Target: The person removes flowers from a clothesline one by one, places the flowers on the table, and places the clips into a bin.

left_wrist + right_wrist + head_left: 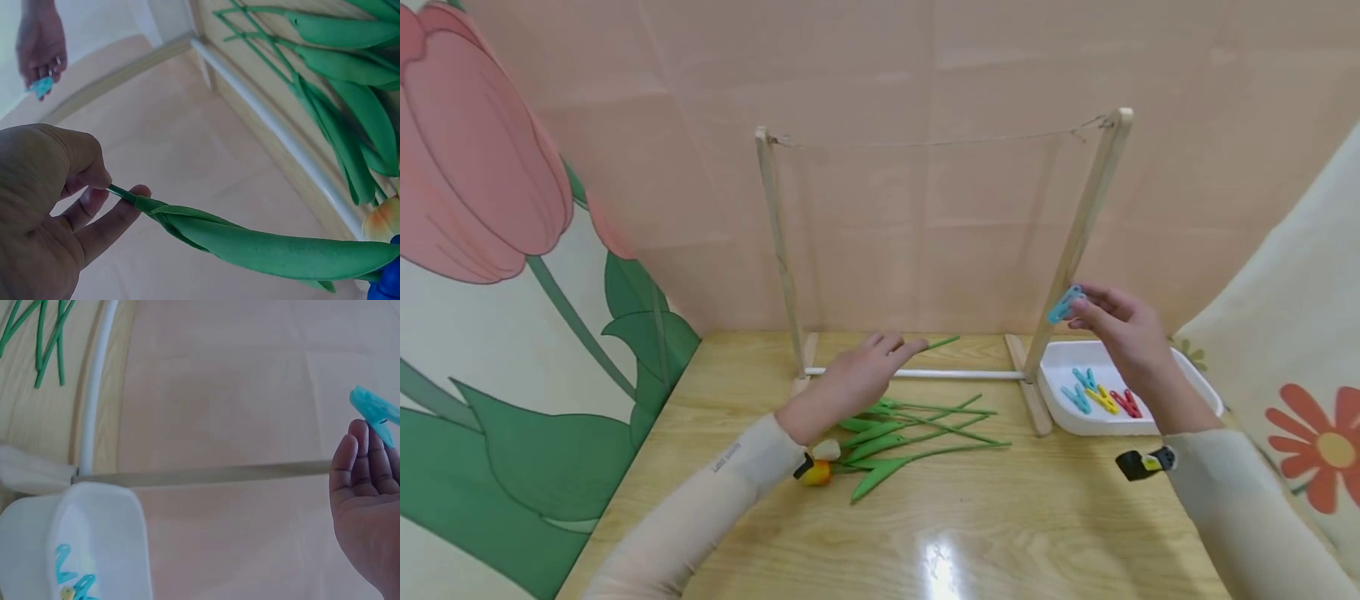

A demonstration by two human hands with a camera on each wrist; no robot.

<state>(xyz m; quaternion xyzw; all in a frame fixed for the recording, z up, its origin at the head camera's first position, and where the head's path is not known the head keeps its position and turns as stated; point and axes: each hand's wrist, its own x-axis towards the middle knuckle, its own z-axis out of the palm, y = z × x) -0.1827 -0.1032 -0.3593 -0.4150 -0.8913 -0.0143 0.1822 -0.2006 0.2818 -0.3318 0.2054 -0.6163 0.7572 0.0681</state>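
Note:
My left hand (861,375) pinches the thin green stem of an artificial flower (262,247) between thumb and fingers. Its long leaf stretches to the right in the left wrist view, with something blue at the frame's lower right edge. Beneath this hand on the table lie several more artificial tulips (917,433), stems pointing right, with an orange-yellow bloom and a pale one beside the wrist. My right hand (1120,329) holds a light blue clothespin (1064,304) at its fingertips, raised above the white tray and close by the frame's right post.
A wooden frame (1078,237) stands at the back, a thin string (940,143) tied between its post tops and a white bar (955,374) low down. At the right, a white tray (1195,375) contains several blue, yellow and red clothespins (1101,398).

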